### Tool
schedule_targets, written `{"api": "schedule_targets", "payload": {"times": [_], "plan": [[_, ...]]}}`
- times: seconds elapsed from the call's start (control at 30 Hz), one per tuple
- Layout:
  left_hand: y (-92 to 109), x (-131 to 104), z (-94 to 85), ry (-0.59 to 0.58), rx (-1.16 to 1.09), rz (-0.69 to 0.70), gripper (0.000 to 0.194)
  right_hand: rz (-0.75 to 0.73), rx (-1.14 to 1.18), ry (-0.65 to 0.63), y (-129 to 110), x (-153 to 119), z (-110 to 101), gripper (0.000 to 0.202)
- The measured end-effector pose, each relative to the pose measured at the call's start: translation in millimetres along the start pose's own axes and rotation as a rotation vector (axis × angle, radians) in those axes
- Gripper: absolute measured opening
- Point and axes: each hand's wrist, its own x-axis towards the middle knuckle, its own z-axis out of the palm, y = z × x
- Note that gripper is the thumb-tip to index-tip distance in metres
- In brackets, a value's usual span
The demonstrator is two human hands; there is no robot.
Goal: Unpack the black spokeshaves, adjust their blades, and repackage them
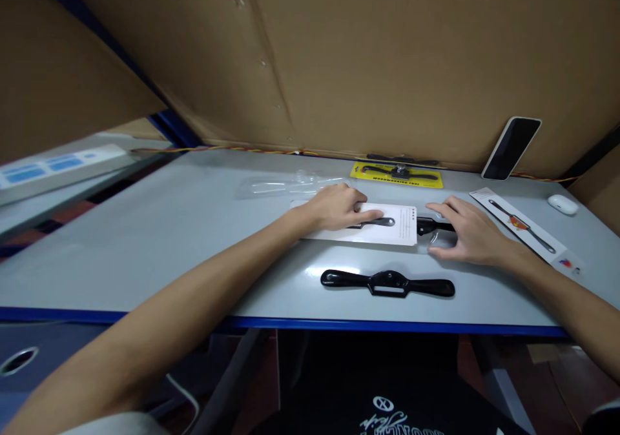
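Observation:
My left hand (341, 208) grips a white printed card (397, 232), its thumb lying on top and the other fingers curled at the far edge. From the card's right end sticks out a black tool handle (429, 226) with clear plastic (438, 236) around it. Around that end is my right hand (467, 232), thumb and fingers apart; whether it touches the plastic is hard to tell. Nearer the front edge lies a loose black spokeshave-like tool (389, 284), flat on the grey table (169, 241).
Behind are clear plastic shells (290, 184) and a yellow card with a dark tool (397, 174). At right, a white card (520, 222) lies near a leaning phone (512, 148) and a white case (562, 204). A brown panel (387, 60) borders the back.

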Motion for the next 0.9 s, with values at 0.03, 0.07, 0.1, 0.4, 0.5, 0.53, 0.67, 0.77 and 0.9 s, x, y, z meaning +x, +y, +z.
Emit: {"api": "schedule_targets", "payload": {"times": [0.03, 0.07, 0.1, 0.4, 0.5, 0.53, 0.67, 0.77, 0.9], "plan": [[2, 0, 0.9, 0.004, -0.001, -0.002, 0.065, -0.005, -0.007, 0.005, -1, 0, 0, 0.071], [3, -1, 1.5, 0.006, -0.001, -0.006, 0.065, -0.011, -0.012, 0.011, -2, 0, 1, 0.07], [4, -1, 2.1, 0.009, 0.0, -0.011, 0.066, -0.016, -0.014, 0.016, -2, 0, 1, 0.07], [16, -3, 1.2, 0.027, 0.063, -0.052, 0.068, -0.075, -0.046, 0.08, -9, 1, 0, 0.067], [21, -4, -0.1, 0.026, 0.095, -0.062, 0.069, -0.091, -0.052, 0.106, -12, 2, 1, 0.065], [22, -4, -0.4, 0.03, 0.102, -0.063, 0.07, -0.094, -0.057, 0.113, -12, 2, 2, 0.065], [24, -4, 0.4, 0.041, 0.136, -0.048, 0.072, -0.104, -0.069, 0.136, -13, 3, 5, 0.066], [23, -3, 2.5, 0.05, 0.174, -0.037, 0.074, -0.112, -0.065, 0.157, -14, 4, 7, 0.065], [26, -1, 5.5, 0.087, 0.204, -0.033, 0.076, -0.106, -0.053, 0.17, -17, 5, 8, 0.064]]}}
